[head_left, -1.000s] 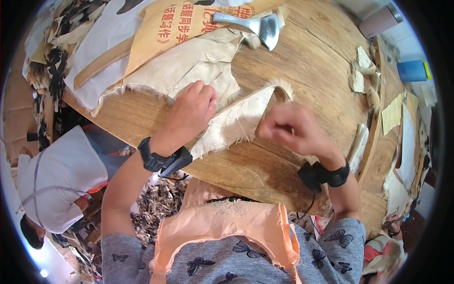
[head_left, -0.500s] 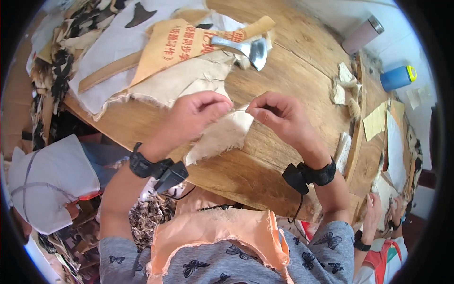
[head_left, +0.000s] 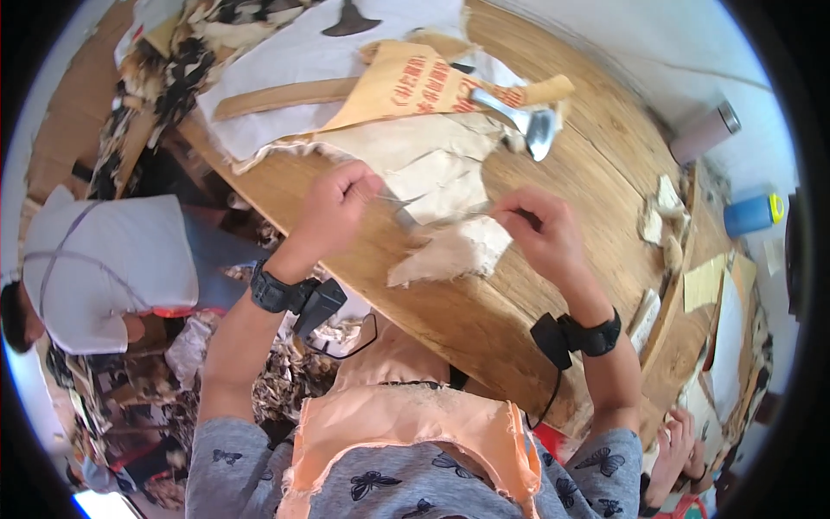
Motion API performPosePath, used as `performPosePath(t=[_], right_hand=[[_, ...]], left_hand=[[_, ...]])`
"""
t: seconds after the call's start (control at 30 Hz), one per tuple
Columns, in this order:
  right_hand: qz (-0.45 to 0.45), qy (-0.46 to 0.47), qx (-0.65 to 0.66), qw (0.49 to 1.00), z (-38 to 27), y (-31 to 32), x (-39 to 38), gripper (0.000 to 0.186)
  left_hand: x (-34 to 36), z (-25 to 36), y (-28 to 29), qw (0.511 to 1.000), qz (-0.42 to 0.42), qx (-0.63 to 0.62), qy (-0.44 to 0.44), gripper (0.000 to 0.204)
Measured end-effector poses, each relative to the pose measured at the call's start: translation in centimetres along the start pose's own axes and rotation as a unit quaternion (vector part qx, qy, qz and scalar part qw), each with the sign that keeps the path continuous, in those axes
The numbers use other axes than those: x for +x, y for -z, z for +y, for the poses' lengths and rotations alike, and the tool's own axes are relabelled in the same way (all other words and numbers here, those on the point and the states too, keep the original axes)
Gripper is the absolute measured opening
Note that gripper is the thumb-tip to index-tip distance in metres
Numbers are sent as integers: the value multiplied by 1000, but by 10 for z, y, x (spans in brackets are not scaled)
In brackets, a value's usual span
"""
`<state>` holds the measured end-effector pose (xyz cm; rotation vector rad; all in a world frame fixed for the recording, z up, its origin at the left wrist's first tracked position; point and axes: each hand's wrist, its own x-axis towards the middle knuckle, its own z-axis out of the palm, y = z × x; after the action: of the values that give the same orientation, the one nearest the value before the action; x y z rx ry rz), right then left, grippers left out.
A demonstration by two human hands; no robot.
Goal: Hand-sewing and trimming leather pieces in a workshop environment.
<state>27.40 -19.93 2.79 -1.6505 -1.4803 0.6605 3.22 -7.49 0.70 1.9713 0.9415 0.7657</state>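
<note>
My left hand (head_left: pixel 335 208), slightly blurred, is closed in a pinch over the table's near part. A thin thread (head_left: pixel 399 201) runs from its fingertips toward the right. Opposite it, my right hand (head_left: pixel 546 232) is also pinched closed, its fingertips just above a small pale piece of hide (head_left: pixel 454 253) with frayed edges. What the right fingers hold is too small to make out. Beyond the hands lies a larger cream hide (head_left: pixel 424 160), partly under a printed tan paper piece (head_left: pixel 398 82). A silver metal tool with a broad curved blade (head_left: pixel 540 134) rests at their right end.
The wooden table (head_left: pixel 605 130) carries white scraps (head_left: pixel 664 212) on the right, near a blue bottle with yellow cap (head_left: pixel 750 214) and a pale flask (head_left: pixel 707 131). A dark flared blade (head_left: pixel 350 19) lies on white sheeting. People sit left (head_left: pixel 112 268) and lower right (head_left: pixel 670 458).
My hands have moved apart, the left one going leftward, with the thread stretching from it. The view has shifted, so the table's things appear farther right.
</note>
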Motion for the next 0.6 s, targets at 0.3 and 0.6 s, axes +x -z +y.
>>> performPosePath(t=[0.3,0.6], right_hand=[[-23,-34,47,998,18,-16,-2,8],[-181,-48,188,964,-42,-74,17,6]], left_hand=[[-71,-78,132,773,306,503,236,87],[-102,-30,85,961,254,101,35,17]])
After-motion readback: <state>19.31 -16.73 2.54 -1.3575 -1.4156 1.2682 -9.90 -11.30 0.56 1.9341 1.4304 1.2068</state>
